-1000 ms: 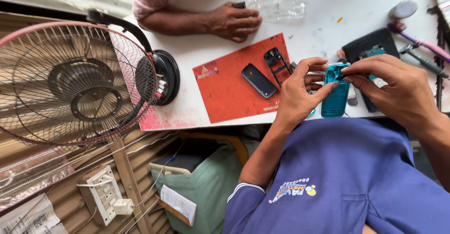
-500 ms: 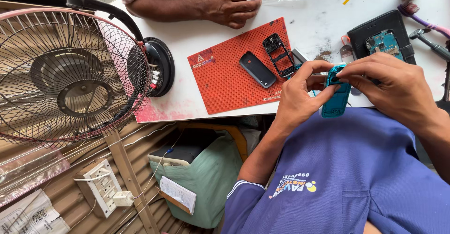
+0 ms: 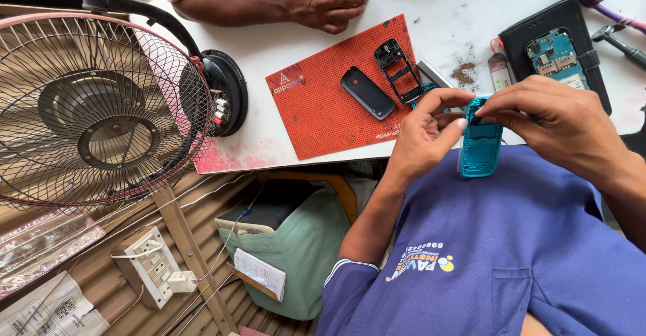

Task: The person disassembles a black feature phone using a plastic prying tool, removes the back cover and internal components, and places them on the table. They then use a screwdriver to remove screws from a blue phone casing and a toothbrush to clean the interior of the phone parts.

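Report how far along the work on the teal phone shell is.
Done: the phone is apart; a black back cover and black inner frame lie on the red mat, and a circuit board rests on a black case. In hand: the left hand and right hand grip the teal shell. Left: those parts remain separate.

Around the red work mat [image 3: 323,117] we find bare white tabletop [image 3: 444,19] beyond its far right corner. Another person's hand [image 3: 328,1] blocks the far side, the fan [image 3: 101,107] crowds its left, and a black phone back [image 3: 367,92] and frame [image 3: 398,70] occupy its right half. Right of the mat, the black case [image 3: 538,26] and what look like tools [image 3: 616,26] hem us in.
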